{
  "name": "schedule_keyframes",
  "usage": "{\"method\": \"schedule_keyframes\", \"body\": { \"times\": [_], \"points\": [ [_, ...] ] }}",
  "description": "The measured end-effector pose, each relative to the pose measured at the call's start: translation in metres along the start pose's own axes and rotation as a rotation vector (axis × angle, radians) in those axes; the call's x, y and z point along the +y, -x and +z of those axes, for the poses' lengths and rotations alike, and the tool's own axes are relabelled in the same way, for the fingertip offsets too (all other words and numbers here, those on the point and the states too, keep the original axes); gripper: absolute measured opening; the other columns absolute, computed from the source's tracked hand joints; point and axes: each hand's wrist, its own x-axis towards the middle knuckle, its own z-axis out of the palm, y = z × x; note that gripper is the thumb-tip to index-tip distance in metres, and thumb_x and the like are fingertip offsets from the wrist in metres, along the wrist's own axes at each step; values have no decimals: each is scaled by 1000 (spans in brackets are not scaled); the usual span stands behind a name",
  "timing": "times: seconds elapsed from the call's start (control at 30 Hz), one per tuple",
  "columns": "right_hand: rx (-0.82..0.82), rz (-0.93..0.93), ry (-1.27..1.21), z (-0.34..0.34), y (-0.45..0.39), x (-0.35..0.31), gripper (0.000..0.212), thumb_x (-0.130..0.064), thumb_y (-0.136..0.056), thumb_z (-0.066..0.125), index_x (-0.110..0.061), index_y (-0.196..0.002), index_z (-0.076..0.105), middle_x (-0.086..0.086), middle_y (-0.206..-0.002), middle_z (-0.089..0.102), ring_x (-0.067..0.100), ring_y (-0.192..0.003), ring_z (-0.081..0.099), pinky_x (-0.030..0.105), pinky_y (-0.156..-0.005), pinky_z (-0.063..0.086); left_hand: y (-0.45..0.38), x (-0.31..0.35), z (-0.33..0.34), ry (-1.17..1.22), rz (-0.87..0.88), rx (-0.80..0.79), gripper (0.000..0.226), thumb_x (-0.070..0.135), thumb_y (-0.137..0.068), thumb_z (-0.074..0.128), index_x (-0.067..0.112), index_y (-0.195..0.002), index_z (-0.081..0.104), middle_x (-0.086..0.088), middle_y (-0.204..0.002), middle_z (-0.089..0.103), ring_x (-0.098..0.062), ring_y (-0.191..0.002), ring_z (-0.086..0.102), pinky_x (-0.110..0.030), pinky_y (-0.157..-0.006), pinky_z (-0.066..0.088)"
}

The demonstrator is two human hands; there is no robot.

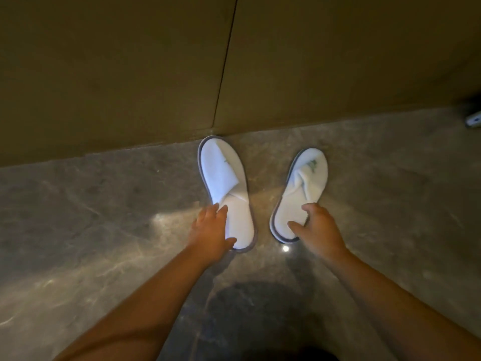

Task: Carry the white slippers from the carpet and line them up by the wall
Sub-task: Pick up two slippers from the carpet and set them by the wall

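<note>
White terry slippers lay on the polished stone floor [78, 217] at the foot of the brown panelled wall [117, 74], toes toward the wall. The left slipper [226, 183] had its toe touching or very nearly touching the wall base; the right slipper [303, 188] sat a little back from the wall and angled, with its heel swung inward, so the pair was apart and not parallel. No carpet was in view. The left hand [212, 230] rested on the heel end of the left slipper, fingers spread along its outer edge and thumb at the heel rim, a loose hold rather than a clench. The right hand [316, 227] was curled over the heel of the right slipper, with thumb and forefinger either side of the insole, lightly grasping it. Likely risks: letting go at this stage would leave the right slipper crooked and short of the wall; a push on the smooth floor could send the light slipper sliding too far or spinning; pressing on the soft heel might buckle the sole instead of moving it; the folded uppers could be flattened. A small pale object [473, 121] at the right edge was too cropped to identify.
</note>
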Motion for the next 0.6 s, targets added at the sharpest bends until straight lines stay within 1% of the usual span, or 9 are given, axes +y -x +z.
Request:
{"method": "schedule_keyframes", "body": {
  "times": [0.07,0.17,0.27,0.33,0.43,0.5,0.53,0.6],
  "points": [
    [16,54,-23,-8,-3,15,53,-27,-77,66,-3,-121,47,18,-124,55,30,-112,54,38,-93,49,-6,11,8,-55,21,-19,77,44,-81,55,17,-140,14,-7,-154,16,-29,-139,20,-42,-112,22],
    [56,122,-134,5,-16,31,55,-25,-77,66,-3,-121,43,18,-123,54,30,-111,54,38,-90,50,-23,15,23,-156,37,-28,78,47,-82,51,18,-141,8,-6,-156,7,-29,-142,11,-42,-114,16],
    [46,222,-309,30,-37,45,68,-24,-73,70,-7,-128,34,17,-131,49,32,-117,51,44,-97,48,-40,17,42,-289,84,-43,80,50,-82,47,19,-141,3,-7,-156,-1,-30,-142,0,-44,-115,9],
    [57,276,-373,46,-50,52,79,-28,-70,73,-9,-131,28,16,-134,45,33,-120,47,47,-99,46,-45,19,52,-321,70,-28,81,53,-81,47,20,-141,3,-7,-156,-2,-31,-142,-1,-45,-115,6],
    [125,266,-255,64,-66,56,93,-39,-65,75,-11,-136,22,15,-139,41,34,-125,41,47,-102,41,-47,19,63,-351,40,13,81,54,-81,46,21,-141,3,-7,-156,-1,-31,-142,-2,-46,-115,4],
    [139,259,-174,70,-72,53,99,-41,-64,75,-13,-138,17,16,-142,36,36,-128,36,49,-103,38,-46,19,64,-362,29,19,80,54,-81,45,21,-142,3,-6,-156,-1,-31,-142,-2,-45,-115,3],
    [138,257,-167,72,-74,51,100,-39,-64,75,-14,-139,14,17,-144,33,36,-129,33,51,-103,36,-45,20,64,-370,23,16,80,54,-81,45,22,-142,2,-6,-156,-1,-30,-142,-2,-45,-115,2],
    [139,217,-227,71,-78,47,100,-28,-64,77,-16,-140,12,18,-144,30,37,-130,30,51,-105,35,-45,20,63,-378,12,18,81,54,-81,46,22,-141,3,-5,-156,0,-30,-142,-2,-45,-115,3]
  ]
}}
